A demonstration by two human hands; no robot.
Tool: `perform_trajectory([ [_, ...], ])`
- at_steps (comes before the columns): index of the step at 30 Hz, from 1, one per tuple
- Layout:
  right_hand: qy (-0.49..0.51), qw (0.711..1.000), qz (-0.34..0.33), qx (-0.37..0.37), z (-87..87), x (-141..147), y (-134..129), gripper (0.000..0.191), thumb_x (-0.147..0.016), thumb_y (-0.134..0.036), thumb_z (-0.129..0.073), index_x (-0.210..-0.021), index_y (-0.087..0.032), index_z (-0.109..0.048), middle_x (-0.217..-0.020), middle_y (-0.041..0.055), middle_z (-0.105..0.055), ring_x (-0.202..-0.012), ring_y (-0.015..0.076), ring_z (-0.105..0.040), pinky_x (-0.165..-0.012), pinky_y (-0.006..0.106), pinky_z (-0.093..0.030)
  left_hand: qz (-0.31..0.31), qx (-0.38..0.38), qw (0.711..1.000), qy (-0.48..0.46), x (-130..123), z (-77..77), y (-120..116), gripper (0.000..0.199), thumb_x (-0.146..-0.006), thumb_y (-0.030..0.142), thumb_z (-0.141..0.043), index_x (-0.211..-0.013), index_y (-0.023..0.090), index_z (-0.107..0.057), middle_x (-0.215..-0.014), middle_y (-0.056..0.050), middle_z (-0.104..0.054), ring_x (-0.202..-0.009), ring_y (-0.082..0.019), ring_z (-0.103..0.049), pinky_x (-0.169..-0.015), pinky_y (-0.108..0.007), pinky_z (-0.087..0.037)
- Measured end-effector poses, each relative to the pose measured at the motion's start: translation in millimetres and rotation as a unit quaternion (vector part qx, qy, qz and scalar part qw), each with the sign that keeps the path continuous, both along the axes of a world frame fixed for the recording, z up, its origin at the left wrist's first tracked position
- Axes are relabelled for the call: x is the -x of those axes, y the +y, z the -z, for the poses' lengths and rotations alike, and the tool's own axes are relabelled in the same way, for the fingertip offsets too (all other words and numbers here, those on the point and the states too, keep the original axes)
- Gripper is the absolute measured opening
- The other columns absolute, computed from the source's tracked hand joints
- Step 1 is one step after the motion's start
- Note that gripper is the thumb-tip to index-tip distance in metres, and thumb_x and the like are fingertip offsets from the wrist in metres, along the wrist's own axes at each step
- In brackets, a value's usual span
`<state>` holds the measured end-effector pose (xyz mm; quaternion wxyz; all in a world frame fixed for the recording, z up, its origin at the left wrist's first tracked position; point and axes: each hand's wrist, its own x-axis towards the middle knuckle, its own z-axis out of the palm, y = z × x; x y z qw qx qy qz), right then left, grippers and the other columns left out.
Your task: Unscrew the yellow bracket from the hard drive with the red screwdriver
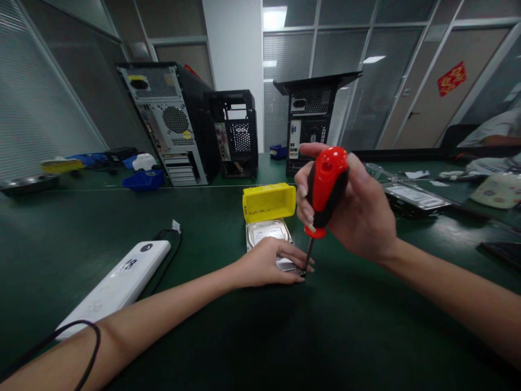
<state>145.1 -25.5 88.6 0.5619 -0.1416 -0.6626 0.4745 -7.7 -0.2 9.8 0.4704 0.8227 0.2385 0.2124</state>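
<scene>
A: A room with glass partitions [370,98] and a green table [345,331]. What stands toward the back?

B: A large computer tower [175,117] on the left, a small bare case [242,136] next to it, and a separate tower [311,100] to the right, all with their rear panels facing this way. Nearer, on the left, lies a white box marked "18" [118,282].

A: And the hard disk drive [268,231]?

B: Flat on the table in the middle, just in front of a yellow plastic bin [271,189] that lies on its side, mouth toward us.

A: What are the hands doing?

B: The left hand [266,265] holds the drive down at its near end, thumb along the near edge, fingers reaching across to the right side. The right hand [360,209] is wrapped around a red and black screwdriver [329,184], its shaft slanting down to the drive's near right corner, between left thumb and fingers.

A: So which step is this?

B: Screw work at that corner, I'd judge. Whether it's tightening or loosening, I can't tell; any screw is too small to make out.

A: And the next move?

B: It calls for a seated tip, steady downward pressure and a straighter shaft while turning, with the left fingertips clear of the blade.
</scene>
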Motion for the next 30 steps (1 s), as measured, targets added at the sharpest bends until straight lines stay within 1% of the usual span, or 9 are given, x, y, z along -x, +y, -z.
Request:
perform_trajectory([
  [3, -0.012, 1.0, -0.006, 0.016, -1.2, -0.4, 0.3, 0.035, -0.088, -0.05, -0.042, -0.112, -0.028, -0.056, -0.083, -0.0001, -0.052, -0.059, 0.0107, -0.051, -0.05, 0.026, -0.048, 0.005, 0.0, 1.0, -0.002, 0.3, -1.4, -0.1, 0.023, -0.072, 0.012, -0.07, -0.094, 0.01, -0.069, -0.106, -0.013, -0.07, -0.099, -0.021, -0.067, -0.091, -0.035, -0.051],
  [8, 0.013, 0.999, 0.008, 0.029, -1.2, -0.3, 5.2, 0.025, -0.084, -0.045, -0.055, -0.1, -0.025, -0.057, -0.085, 0.0001, -0.054, -0.066, 0.0113, -0.054, -0.055, 0.025, -0.051, 0.013, -0.008, 1.0, -0.013, 0.5, 2.4, 1.6, 0.021, -0.073, 0.013, -0.069, -0.094, 0.009, -0.069, -0.105, -0.013, -0.071, -0.098, -0.02, -0.067, -0.09, -0.033, -0.051],
  [12, 0.031, 0.999, 0.022, -0.005, -0.6, -0.7, 7.5, 0.023, -0.079, -0.031, -0.066, -0.095, -0.024, -0.051, -0.085, -0.0019, -0.055, -0.062, 0.0094, -0.054, -0.055, 0.024, -0.05, 0.008, -0.037, 0.999, -0.02, 0.9, 7.5, 2.4, 0.023, -0.075, 0.015, -0.068, -0.097, 0.009, -0.069, -0.104, -0.012, -0.071, -0.094, -0.019, -0.067, -0.087, -0.031, -0.052],
  [16, 0.025, 0.999, 0.029, -0.019, -0.1, -1.4, 7.4, 0.028, -0.079, -0.024, -0.066, -0.098, -0.026, -0.046, -0.076, -0.0045, -0.055, -0.054, 0.0079, -0.049, -0.048, 0.022, -0.045, 0.005, -0.059, 0.998, -0.017, 1.4, 8.2, 1.3, 0.024, -0.077, 0.014, -0.066, -0.1, 0.011, -0.068, -0.103, -0.01, -0.071, -0.094, -0.017, -0.067, -0.087, -0.03, -0.051],
  [19, 0.028, 1.0, 0.004, -0.004, -2.2, -2.0, 5.5, 0.028, -0.082, -0.035, -0.062, -0.103, -0.026, -0.047, -0.071, -0.0049, -0.051, -0.051, 0.0078, -0.045, -0.046, 0.022, -0.041, 0.003, -0.067, 0.998, -0.012, 1.0, 6.7, 0.6, 0.022, -0.077, 0.014, -0.066, -0.098, 0.012, -0.068, -0.104, -0.009, -0.071, -0.095, -0.017, -0.067, -0.088, -0.03, -0.05],
  [21, 0.018, 1.0, -0.013, 0.012, -4.4, -2.5, 4.0, 0.028, -0.086, -0.045, -0.05, -0.106, -0.024, -0.051, -0.074, -0.0028, -0.051, -0.053, 0.0091, -0.046, -0.048, 0.024, -0.042, 0.002, -0.071, 0.997, -0.009, 0.4, 6.1, 0.5, 0.021, -0.076, 0.015, -0.066, -0.097, 0.012, -0.069, -0.103, -0.009, -0.071, -0.095, -0.018, -0.067, -0.089, -0.03, -0.05],
  [24, -0.011, 1.0, 0.001, 0.027, -6.6, -2.9, 3.5, 0.031, -0.09, -0.046, -0.04, -0.104, -0.025, -0.057, -0.08, -0.0002, -0.052, -0.058, 0.0105, -0.05, -0.053, 0.026, -0.046, 0.002, -0.075, 0.997, -0.007, 0.0, 6.6, 1.0, 0.02, -0.076, 0.014, -0.066, -0.096, 0.011, -0.069, -0.102, -0.01, -0.072, -0.095, -0.018, -0.067, -0.088, -0.029, -0.05],
  [27, -0.003, 1.0, 0.02, 0.02, -6.3, -2.9, 6.2, 0.024, -0.087, -0.044, -0.049, -0.097, -0.024, -0.058, -0.083, 0.0002, -0.053, -0.062, 0.0107, -0.053, -0.055, 0.025, -0.049, 0.0, -0.071, 0.997, -0.006, 0.3, 7.5, 1.5, 0.021, -0.076, 0.014, -0.066, -0.096, 0.011, -0.069, -0.102, -0.01, -0.072, -0.094, -0.018, -0.067, -0.087, -0.03, -0.051],
  [30, 0.024, 0.999, 0.024, 0.005, -4.6, -3.5, 9.3, 0.017, -0.082, -0.035, -0.061, -0.092, -0.023, -0.055, -0.082, -0.0012, -0.055, -0.064, 0.01, -0.056, -0.057, 0.024, -0.051, 0.001, -0.068, 0.998, -0.007, 0.8, 7.4, 1.4, 0.021, -0.076, 0.015, -0.067, -0.097, 0.012, -0.069, -0.103, -0.009, -0.072, -0.094, -0.018, -0.067, -0.088, -0.03, -0.05],
])
